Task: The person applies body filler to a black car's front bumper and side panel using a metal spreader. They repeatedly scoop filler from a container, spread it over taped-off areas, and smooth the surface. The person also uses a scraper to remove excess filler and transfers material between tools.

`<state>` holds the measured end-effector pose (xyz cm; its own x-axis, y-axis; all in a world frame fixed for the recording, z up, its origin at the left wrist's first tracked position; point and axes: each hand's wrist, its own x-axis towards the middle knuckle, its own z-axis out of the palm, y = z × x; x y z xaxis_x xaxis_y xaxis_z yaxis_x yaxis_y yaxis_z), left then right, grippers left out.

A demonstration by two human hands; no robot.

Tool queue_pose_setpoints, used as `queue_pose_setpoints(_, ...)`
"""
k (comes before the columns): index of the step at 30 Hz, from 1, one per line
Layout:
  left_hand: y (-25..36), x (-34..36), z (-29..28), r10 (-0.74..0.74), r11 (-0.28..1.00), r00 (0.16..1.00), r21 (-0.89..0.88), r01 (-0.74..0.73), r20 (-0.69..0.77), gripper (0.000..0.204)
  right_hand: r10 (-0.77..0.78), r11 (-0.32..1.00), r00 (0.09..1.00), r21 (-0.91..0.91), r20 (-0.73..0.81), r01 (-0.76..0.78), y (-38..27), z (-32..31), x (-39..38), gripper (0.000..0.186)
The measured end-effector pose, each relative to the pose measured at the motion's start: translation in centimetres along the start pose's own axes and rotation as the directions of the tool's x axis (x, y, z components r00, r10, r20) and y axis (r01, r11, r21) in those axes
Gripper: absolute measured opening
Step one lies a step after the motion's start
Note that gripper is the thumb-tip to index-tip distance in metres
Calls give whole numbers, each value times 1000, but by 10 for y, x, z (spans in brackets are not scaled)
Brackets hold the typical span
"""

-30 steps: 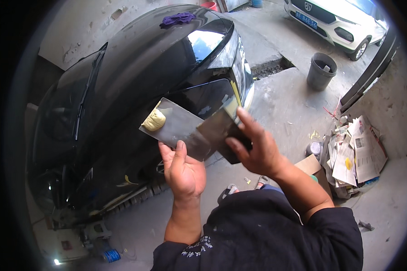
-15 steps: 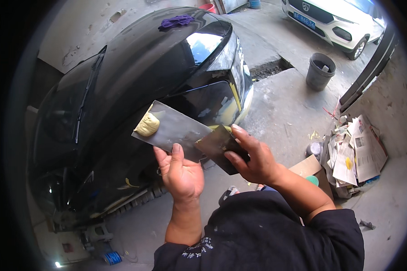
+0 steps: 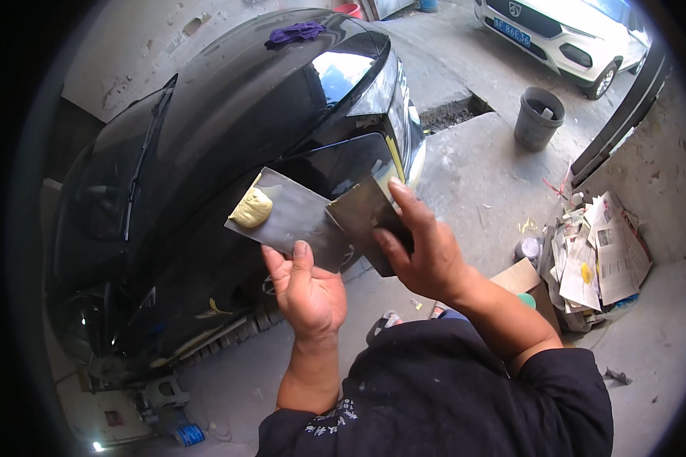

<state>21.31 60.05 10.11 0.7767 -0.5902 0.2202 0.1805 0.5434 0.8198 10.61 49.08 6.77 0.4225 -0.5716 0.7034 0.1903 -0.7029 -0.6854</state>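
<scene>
My left hand (image 3: 310, 298) grips a flat grey putty board (image 3: 301, 213) by its near edge, thumb on top and fingers mostly hidden beneath. A thick lump of yellow putty (image 3: 252, 209) sits at the board's far left end. In my right hand (image 3: 433, 263) is a dark rectangular putty spreader (image 3: 364, 217), pinched between thumb and fingers. Its yellow-smeared left edge overlaps the board's right end; whether the two touch I cannot tell. Just beyond both tools stands a black car (image 3: 221, 129), with yellow filler (image 3: 394, 161) along a panel edge near its front corner.
A purple cloth (image 3: 296, 33) lies on the car's hood. To the right stand a dark bucket (image 3: 540, 119), a newspaper pile (image 3: 602, 255) and a cardboard box (image 3: 517, 279). There is a floor pit (image 3: 456, 114) beyond the car, and a white car (image 3: 564, 38) farther off.
The spreader has risen slightly and turned more upright, and it covers more of the board's right part. My left hand and the board have shifted only a little to the right.
</scene>
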Motion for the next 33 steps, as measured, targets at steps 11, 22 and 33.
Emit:
queue_pose_setpoints(11,12,4,-13,-100,959,994,-270,86,-37,49,499,668,857,573,128,-475,15,-24,14,67)
queue_pose_setpoints(22,1,10,-19,-471,603,861,-644,471,188,41,334,41,780,818,529,-573,10,13,-27,79)
queue_pose_setpoints(33,23,-6,-8,8,994,999,-108,-12,-33,50,397,345,775,703,491,-622,-7,-2,-42,67)
